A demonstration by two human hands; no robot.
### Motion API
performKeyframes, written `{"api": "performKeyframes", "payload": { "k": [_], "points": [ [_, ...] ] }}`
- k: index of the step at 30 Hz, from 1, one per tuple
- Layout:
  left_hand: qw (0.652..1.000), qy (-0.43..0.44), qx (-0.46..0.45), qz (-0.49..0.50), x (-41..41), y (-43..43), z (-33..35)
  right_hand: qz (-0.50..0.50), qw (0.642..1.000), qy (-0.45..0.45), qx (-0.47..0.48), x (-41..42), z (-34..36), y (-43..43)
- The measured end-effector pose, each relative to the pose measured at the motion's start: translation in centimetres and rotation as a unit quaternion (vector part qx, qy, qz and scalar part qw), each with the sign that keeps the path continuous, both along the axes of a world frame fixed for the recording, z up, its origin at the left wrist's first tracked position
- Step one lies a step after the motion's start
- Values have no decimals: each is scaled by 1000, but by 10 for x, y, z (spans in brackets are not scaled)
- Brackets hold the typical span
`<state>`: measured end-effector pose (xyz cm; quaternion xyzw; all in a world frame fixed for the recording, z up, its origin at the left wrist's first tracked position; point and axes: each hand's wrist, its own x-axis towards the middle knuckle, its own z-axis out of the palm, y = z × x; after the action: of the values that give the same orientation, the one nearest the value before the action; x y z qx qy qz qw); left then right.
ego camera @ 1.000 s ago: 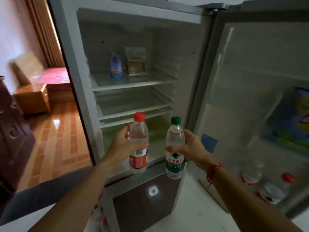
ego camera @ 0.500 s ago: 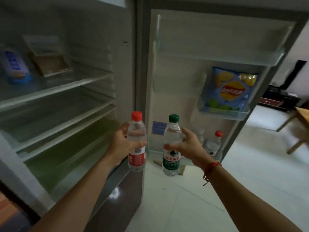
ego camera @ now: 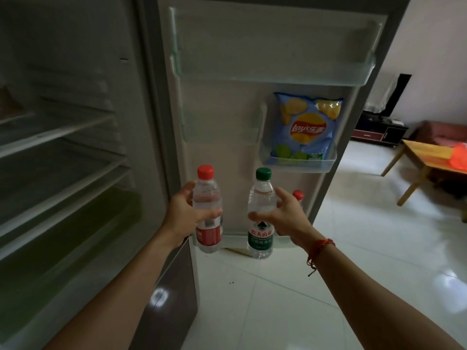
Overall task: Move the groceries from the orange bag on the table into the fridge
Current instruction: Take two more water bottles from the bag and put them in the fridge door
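The fridge [ego camera: 75, 59] stands open on the left, its wire and glass shelves [ego camera: 63, 137] dim. Its door [ego camera: 222, 117] is swung wide and faces the camera. Far right, well apart from the fridge, is the wooden table [ego camera: 427, 152], and on it lies the orange bag [ego camera: 460, 157].

The task looks partly done. A bag of crisps [ego camera: 307, 127] sits upright in the small door bin [ego camera: 300, 168] on the door's right side, and a third, red-capped bottle [ego camera: 298, 195] stands low on the door, just behind the right hand. Two more groceries are out of the bag but not yet stowed. The left hand [ego camera: 182, 215] is wrapped round the middle of the red-capped water bottle [ego camera: 207, 213], and the right hand [ego camera: 288, 218] grasps the green-capped water bottle [ego camera: 261, 223] with thumb and fingers curled about its shoulder. Both bottles are upright, side by side but not touching, held in the air in front of the lower door. Setting them down there seems to be the step in hand, and after that comes whatever the bag may hold.

The orange bag is cut off by the right edge, so I cannot tell whether anything is left inside. The bottom of the door is hidden behind the hands and bottles. Of the third bottle only the cap and neck show. The left shelves are too dark and blurred to tell what lies on them.
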<state>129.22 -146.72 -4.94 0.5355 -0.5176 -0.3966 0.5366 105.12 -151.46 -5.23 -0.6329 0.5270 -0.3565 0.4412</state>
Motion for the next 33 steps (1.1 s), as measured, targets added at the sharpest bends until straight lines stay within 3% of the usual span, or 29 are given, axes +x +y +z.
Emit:
{"api": "performKeyframes", "payload": {
  "k": [18,33],
  "points": [
    [997,-37,8,61,0,-88,-20,1,997,69,-31,39,-19,-76],
    [993,-56,87,64,0,-128,-94,-17,996,77,34,55,-91,-112]
  ]
}}
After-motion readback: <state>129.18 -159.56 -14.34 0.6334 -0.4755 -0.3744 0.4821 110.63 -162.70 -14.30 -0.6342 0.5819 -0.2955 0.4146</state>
